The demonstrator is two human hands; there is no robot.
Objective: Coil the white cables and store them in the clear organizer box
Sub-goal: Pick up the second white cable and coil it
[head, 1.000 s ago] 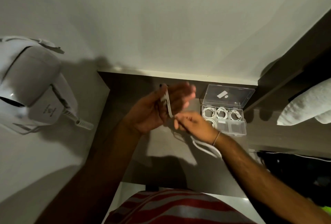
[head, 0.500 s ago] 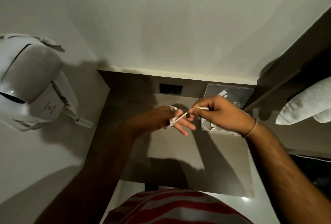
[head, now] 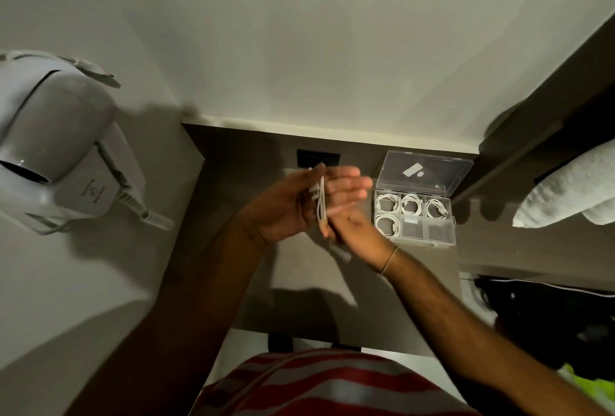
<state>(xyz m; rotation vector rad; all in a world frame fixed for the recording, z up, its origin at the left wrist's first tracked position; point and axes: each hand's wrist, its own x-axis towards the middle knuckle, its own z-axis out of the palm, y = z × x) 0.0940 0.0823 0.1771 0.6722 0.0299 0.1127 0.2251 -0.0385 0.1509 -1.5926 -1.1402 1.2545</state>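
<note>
My left hand (head: 293, 205) is held up over the desk with its fingers stretched out, and a white cable (head: 320, 202) is looped around them. My right hand (head: 352, 232) is just below and to the right, pinching the lower run of that cable; its fingers are blurred. The clear organizer box (head: 446, 242) stands open to the right of both hands, its lid (head: 424, 172) tipped back. Several coiled white cables (head: 387, 204) fill its back compartments and the front left one.
A white wall-mounted hair dryer (head: 50, 156) juts out at the left. A dark socket plate (head: 317, 158) sits at the back of the grey desk (head: 299, 275). A rolled white towel (head: 572, 192) lies on a shelf at right, dark items below it.
My right hand has dropped from beside the box lid to below my left hand, carrying the cable down around the fingers. My left hand has turned palm up again.
</note>
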